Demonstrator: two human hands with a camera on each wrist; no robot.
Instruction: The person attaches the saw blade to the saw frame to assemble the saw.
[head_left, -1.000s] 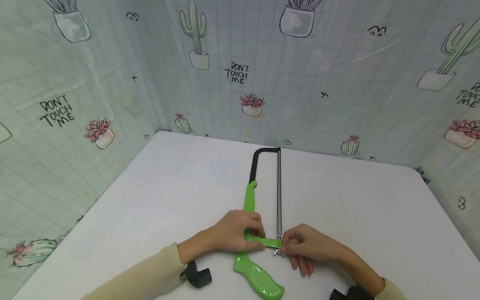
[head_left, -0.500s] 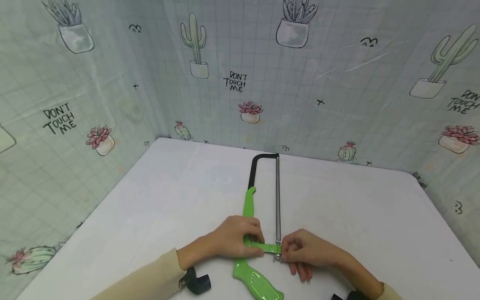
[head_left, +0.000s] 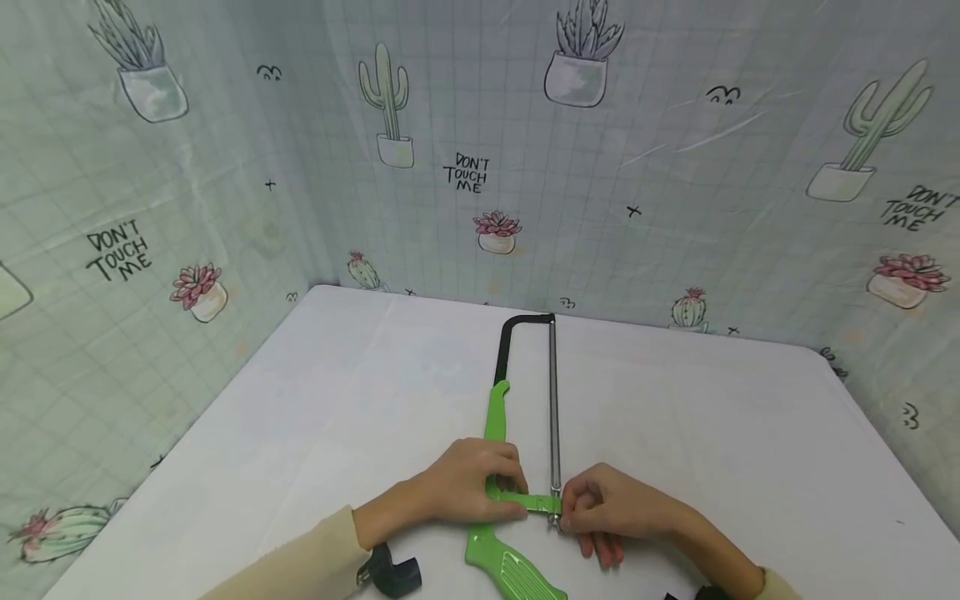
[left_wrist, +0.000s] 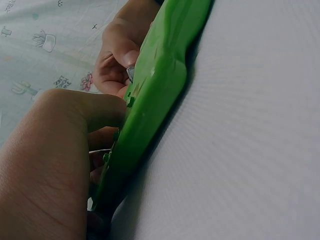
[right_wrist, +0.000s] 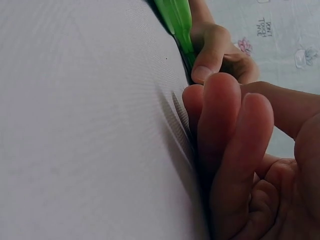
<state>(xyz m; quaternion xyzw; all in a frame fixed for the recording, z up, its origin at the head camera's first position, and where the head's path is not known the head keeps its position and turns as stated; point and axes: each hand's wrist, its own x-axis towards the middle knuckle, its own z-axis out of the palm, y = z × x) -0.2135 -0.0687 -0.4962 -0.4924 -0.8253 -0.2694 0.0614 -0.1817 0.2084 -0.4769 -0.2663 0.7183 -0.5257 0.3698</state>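
A hacksaw with a green frame [head_left: 496,412], a black front bow [head_left: 505,348] and a grey blade [head_left: 554,408] lies flat on the white table in the head view. My left hand [head_left: 480,483] grips the green frame where the crosspiece branches off, the thumb along that crosspiece. At the blade's near end sits a small metal wing nut [head_left: 554,522], pinched between the thumb and forefinger of my right hand [head_left: 622,504]. In the left wrist view a bit of the wing nut [left_wrist: 131,74] shows under the right thumb. The ridged green handle [head_left: 521,573] points toward me.
The white table [head_left: 375,375] spreads out around the saw. Behind it and on its left hangs a cloth [head_left: 420,208] printed with cacti. A black wrist camera [head_left: 395,577] sits under my left sleeve.
The head view has tilted up a little, so everything sits lower. The wing nut's wings have turned, with the right fingers still at it. My left hand keeps its hold on the frame.
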